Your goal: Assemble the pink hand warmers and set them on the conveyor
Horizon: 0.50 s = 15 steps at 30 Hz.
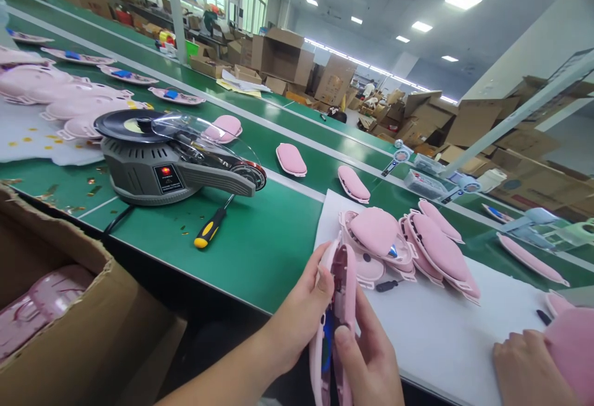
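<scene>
Holding a pink plastic shell assembly [335, 325] edge-on at the bottom centre of the frame, my left hand [297, 319] wraps it from the left, fingers closed on the casing and thumb pressed near the top edge, while my right hand [366, 362] pinches the lower right side, thumb on the seam. Risk as I judge it: the two halves look only partly mated, with a blue part [327, 338] showing inside the gap, so uneven squeezing could pinch that part or leave the seam misaligned; the grip is at the table's edge, so a slip would drop the piece toward the floor or the cardboard box [69, 332] at lower left. The shell sits between both hands, touching both, just in front of the white mat [440, 338]. A pile of pink shells [408, 245] lies near, right of centre. The tape dispenser [171, 158] and screwdriver [211, 229] sit left of centre, well apart. Another person's hand [524, 369] at lower right rests against a pink piece [573, 344]; keep clear.
</scene>
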Each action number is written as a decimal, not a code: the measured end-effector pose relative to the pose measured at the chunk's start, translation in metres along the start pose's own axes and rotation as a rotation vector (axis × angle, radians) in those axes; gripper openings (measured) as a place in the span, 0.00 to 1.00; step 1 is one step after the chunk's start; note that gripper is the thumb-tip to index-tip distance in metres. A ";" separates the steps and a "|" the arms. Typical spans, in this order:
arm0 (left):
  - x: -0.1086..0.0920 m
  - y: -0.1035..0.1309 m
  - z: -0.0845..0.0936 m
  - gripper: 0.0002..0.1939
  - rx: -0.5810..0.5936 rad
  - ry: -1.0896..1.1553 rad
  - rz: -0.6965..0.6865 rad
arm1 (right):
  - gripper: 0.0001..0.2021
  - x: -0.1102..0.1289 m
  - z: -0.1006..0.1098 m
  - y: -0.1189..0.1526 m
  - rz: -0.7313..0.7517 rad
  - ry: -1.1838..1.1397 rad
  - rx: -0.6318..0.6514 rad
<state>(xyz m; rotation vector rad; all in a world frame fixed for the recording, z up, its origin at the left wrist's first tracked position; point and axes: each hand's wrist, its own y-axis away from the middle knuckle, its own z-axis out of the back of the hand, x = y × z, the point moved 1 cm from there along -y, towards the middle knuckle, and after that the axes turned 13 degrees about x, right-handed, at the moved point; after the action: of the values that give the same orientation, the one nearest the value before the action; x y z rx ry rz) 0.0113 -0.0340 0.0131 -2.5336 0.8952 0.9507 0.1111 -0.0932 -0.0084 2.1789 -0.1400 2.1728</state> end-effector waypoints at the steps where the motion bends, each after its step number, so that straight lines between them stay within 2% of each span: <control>1: 0.000 0.000 -0.001 0.46 -0.002 -0.014 -0.003 | 0.32 -0.001 -0.001 0.000 0.008 -0.008 -0.003; 6: 0.001 0.000 -0.001 0.48 0.025 -0.008 0.001 | 0.30 -0.004 0.008 -0.004 0.024 0.002 0.017; 11: 0.008 0.000 0.007 0.49 0.027 -0.022 0.018 | 0.32 -0.013 0.014 -0.009 0.049 0.052 0.115; 15: 0.015 -0.002 0.009 0.54 0.030 -0.022 0.015 | 0.34 -0.034 0.010 -0.011 0.173 0.193 0.008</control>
<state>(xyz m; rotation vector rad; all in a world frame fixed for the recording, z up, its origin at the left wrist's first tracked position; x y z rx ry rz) 0.0167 -0.0347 -0.0034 -2.4897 0.9167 0.9605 0.1223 -0.0830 -0.0420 2.0143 -0.3204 2.4645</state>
